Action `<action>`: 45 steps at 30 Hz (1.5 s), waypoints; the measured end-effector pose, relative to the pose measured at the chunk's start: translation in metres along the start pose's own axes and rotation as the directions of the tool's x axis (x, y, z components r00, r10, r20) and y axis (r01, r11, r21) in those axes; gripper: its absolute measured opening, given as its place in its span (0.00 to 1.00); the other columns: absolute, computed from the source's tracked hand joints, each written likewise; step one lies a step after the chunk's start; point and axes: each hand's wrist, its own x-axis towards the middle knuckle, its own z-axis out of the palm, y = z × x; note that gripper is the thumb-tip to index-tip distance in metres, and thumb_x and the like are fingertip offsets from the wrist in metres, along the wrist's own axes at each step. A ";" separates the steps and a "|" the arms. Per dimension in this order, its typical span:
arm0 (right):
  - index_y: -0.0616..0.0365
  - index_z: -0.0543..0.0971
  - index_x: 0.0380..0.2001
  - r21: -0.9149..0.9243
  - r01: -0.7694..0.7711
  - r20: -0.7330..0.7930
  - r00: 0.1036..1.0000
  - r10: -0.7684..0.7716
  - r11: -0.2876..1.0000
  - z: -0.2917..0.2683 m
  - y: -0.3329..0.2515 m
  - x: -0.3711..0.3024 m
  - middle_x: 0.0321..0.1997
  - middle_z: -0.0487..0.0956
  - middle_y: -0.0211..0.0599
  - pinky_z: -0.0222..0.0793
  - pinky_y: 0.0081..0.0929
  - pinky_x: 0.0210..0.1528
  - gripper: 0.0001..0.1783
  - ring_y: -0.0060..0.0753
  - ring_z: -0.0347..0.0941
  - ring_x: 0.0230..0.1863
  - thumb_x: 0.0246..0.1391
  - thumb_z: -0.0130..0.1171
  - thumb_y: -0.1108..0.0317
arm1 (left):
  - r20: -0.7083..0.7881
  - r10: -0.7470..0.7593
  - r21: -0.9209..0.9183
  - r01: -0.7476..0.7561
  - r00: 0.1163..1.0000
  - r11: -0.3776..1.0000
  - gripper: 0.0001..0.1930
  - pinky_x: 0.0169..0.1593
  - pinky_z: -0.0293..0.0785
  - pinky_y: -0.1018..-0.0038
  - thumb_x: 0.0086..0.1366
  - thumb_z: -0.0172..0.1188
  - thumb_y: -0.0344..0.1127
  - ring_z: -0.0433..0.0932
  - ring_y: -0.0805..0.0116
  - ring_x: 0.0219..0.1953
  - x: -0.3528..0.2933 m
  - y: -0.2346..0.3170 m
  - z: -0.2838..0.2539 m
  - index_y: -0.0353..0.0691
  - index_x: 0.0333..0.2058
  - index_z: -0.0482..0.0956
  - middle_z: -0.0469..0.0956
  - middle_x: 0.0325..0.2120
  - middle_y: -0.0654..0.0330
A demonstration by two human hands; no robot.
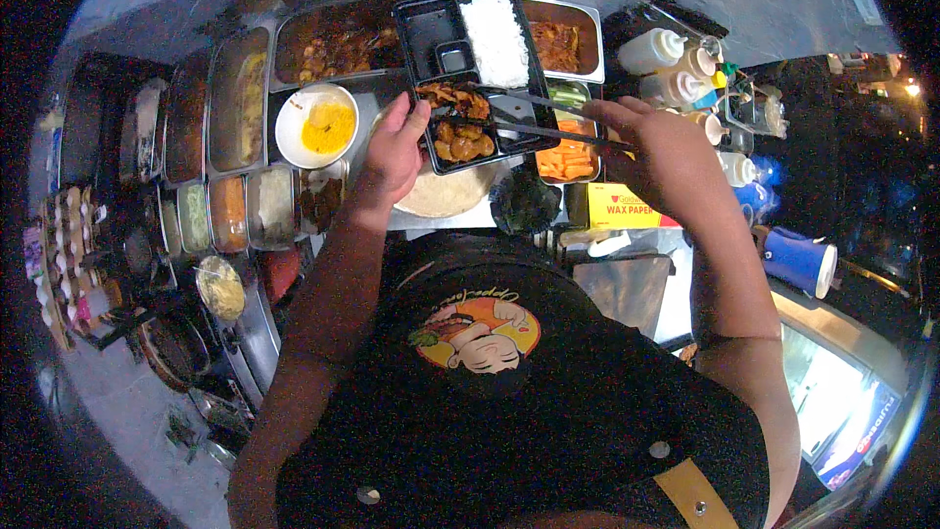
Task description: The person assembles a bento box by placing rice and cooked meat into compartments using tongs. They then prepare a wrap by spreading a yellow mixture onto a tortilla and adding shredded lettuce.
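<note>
My left hand (397, 149) grips the left edge of a black compartment meal tray (427, 44), its thumb along the rim. White rice (496, 39) fills the far right compartment, and saucy browned meat pieces (462, 133) lie in the near left one. The far left compartment and the small square one hold no food. My right hand (671, 152) is closed around dark tongs (563, 129), which reach leftward over the near right part of the tray. The tongs' tips are at the meat; I cannot tell whether they pinch a piece.
Metal pans of saucy meat (338, 44) stand behind the tray. Left are a white bowl with yellow food (318, 125) and several topping pans (230, 214). Carrot sticks (568, 159), a yellow wax paper box (627, 206), squeeze bottles (654, 51) and a blue cup (798, 262) are right.
</note>
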 end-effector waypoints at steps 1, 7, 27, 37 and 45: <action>0.46 0.81 0.61 0.010 0.002 0.007 1.000 -0.002 1.000 -0.005 0.001 -0.003 0.52 0.84 0.43 0.79 0.51 0.47 0.26 0.59 0.83 0.49 0.59 0.69 0.64 | -0.001 0.010 -0.002 -0.010 1.000 1.000 0.20 0.57 0.86 0.60 0.84 0.49 0.40 0.83 0.64 0.56 -0.001 -0.001 -0.002 0.36 0.67 0.68 0.80 0.57 0.57; 0.46 0.83 0.59 0.011 0.009 0.046 0.999 -0.009 1.000 -0.008 0.004 -0.010 0.46 0.87 0.48 0.80 0.52 0.47 0.22 0.60 0.85 0.45 0.62 0.67 0.61 | -0.046 0.021 0.001 -0.021 0.999 1.000 0.21 0.57 0.86 0.61 0.84 0.49 0.39 0.83 0.64 0.56 -0.010 0.003 -0.005 0.36 0.68 0.67 0.79 0.58 0.57; 0.46 0.84 0.59 -0.238 0.042 0.135 0.991 -0.009 0.970 -0.048 -0.001 0.005 0.52 0.87 0.43 0.82 0.48 0.50 0.26 0.56 0.85 0.48 0.55 0.69 0.67 | 0.013 -0.079 0.002 0.079 0.997 0.997 0.35 0.75 0.66 0.56 0.83 0.54 0.38 0.68 0.57 0.73 -0.034 0.019 -0.009 0.27 0.77 0.49 0.67 0.72 0.49; 0.43 0.85 0.58 -0.355 0.158 0.082 0.987 -0.138 0.921 -0.023 -0.011 0.033 0.51 0.87 0.40 0.82 0.48 0.46 0.24 0.55 0.85 0.44 0.56 0.69 0.64 | -0.033 -0.046 0.073 0.048 0.998 0.996 0.24 0.67 0.76 0.64 0.85 0.48 0.39 0.77 0.66 0.64 -0.045 0.015 -0.025 0.37 0.73 0.64 0.76 0.64 0.57; 0.42 0.85 0.58 -0.436 0.202 0.140 0.978 -0.155 0.877 -0.017 -0.041 0.048 0.54 0.87 0.41 0.82 0.50 0.45 0.23 0.55 0.85 0.44 0.58 0.66 0.63 | -0.069 0.004 0.159 0.007 0.998 0.987 0.24 0.70 0.70 0.66 0.84 0.49 0.38 0.74 0.67 0.65 -0.068 0.033 -0.032 0.33 0.72 0.66 0.76 0.64 0.58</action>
